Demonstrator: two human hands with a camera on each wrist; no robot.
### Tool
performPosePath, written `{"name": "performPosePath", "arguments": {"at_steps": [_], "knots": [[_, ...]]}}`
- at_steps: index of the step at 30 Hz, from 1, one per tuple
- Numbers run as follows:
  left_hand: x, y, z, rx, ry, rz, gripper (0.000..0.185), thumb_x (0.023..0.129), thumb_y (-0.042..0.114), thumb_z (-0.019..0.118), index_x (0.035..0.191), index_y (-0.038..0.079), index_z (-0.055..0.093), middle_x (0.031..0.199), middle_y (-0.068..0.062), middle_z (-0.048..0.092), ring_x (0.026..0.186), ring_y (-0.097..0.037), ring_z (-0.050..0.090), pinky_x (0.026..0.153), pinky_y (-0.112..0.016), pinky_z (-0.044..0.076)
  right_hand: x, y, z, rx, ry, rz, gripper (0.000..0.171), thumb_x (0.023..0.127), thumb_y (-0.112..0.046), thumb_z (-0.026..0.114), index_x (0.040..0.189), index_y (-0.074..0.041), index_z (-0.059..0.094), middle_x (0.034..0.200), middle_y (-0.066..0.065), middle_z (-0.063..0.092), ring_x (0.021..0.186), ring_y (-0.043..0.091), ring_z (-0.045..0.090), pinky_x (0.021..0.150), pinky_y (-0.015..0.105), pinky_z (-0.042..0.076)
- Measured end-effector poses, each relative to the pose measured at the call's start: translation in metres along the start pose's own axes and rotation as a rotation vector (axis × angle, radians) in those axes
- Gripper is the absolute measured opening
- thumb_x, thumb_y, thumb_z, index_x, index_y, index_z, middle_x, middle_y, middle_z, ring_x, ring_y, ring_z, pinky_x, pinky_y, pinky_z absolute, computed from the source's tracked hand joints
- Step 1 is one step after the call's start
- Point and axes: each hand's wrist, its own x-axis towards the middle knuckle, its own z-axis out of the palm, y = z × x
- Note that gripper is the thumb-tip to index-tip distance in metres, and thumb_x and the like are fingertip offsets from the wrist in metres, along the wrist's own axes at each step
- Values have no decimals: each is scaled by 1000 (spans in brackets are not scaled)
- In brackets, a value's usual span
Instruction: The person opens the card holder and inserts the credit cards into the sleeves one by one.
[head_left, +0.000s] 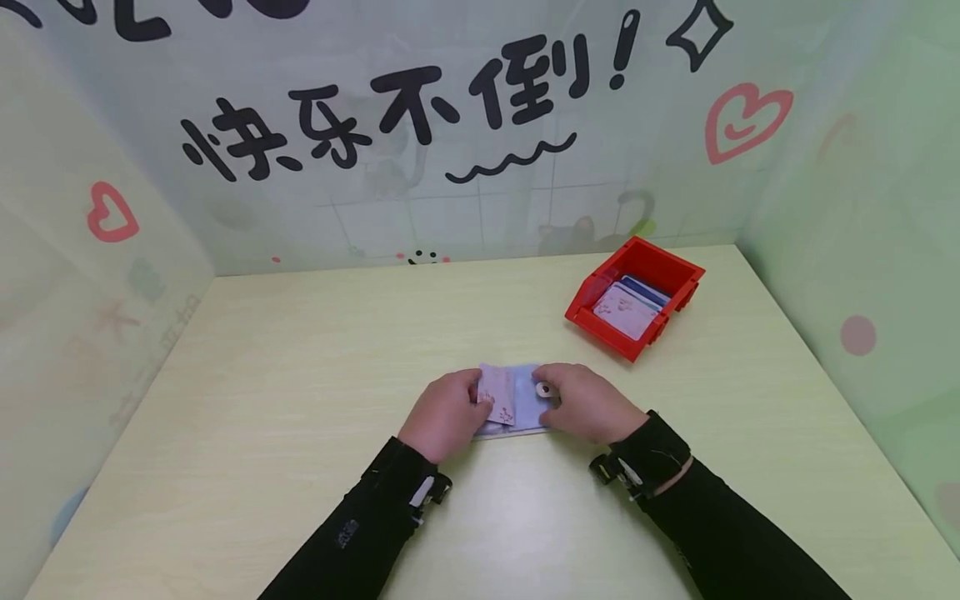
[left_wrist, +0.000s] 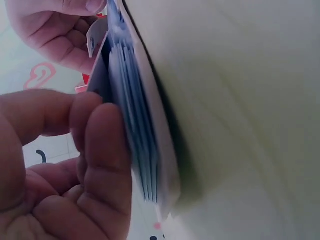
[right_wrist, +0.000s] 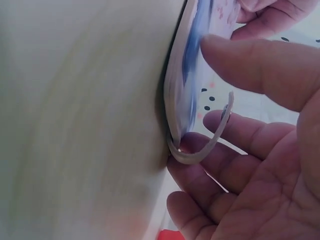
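A small card holder with bluish pages lies on the table in front of me, and a pink flower-printed card overlaps its left part. My left hand pinches that card at its left edge between thumb and fingers. Layered sleeves show edge-on in the left wrist view, beside the left fingertips. My right hand holds the holder's right end, thumb over the top and fingers at the edge. Near those fingers a pale closure strap with a snap curls up from the holder.
At the back right of the table sits a red bin, turned at an angle. Several cards lie in it, a pink one on top. Printed wall panels stand behind and on both sides.
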Motion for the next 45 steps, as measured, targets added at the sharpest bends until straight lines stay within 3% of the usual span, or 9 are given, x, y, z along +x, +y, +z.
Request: {"name": "performPosePath", "arguments": {"at_steps": [6, 15, 20, 28, 35, 45], "knots": [[0, -2, -1, 33, 12, 26, 30, 98, 16, 72, 124, 2, 66, 81, -3, 58, 75, -19, 56, 67, -29, 41, -1, -1, -3, -38, -19, -18, 76, 88, -16, 85, 155, -7, 51, 150, 9, 60, 137, 28, 56, 113, 48, 51], [2, 0, 4, 59, -47, 94, 25, 94, 17, 76, 116, 6, 68, 85, -2, 63, 74, -17, 57, 66, -29, 45, -3, -1, -2, -65, -5, -60, 74, 88, -14, 85, 154, -5, 52, 150, 10, 60, 135, 29, 57, 114, 48, 51], [-1, 3, 3, 77, -79, 112, 30, 96, 15, 74, 123, 3, 69, 94, -4, 66, 79, -18, 59, 72, -30, 49, -5, -3, -2, -79, -3, -54, 75, 88, -14, 85, 154, -5, 52, 150, 11, 60, 134, 29, 57, 114, 47, 51], [-6, 7, 2, 179, -77, 140, 45, 97, 12, 74, 139, 1, 64, 122, -13, 69, 99, -24, 60, 96, -41, 55, -5, -4, -2, -75, 3, -58, 76, 87, -13, 86, 154, -4, 51, 150, 11, 59, 133, 29, 57, 112, 46, 52], [-4, 9, 4, 227, -69, 190, 42, 96, 15, 76, 135, 3, 67, 118, -11, 70, 97, -22, 59, 93, -39, 55, -6, -3, -1, -84, -3, -42, 80, 86, -14, 87, 155, -5, 50, 149, 12, 59, 130, 29, 57, 110, 46, 54], [1, 12, 12, 229, -77, 191, 51, 96, 16, 76, 143, 2, 63, 130, -15, 68, 102, -23, 60, 97, -38, 55, -3, -2, 0, -90, 12, -44, 79, 86, -16, 87, 155, -6, 51, 147, 11, 60, 127, 28, 57, 111, 46, 53]]}}
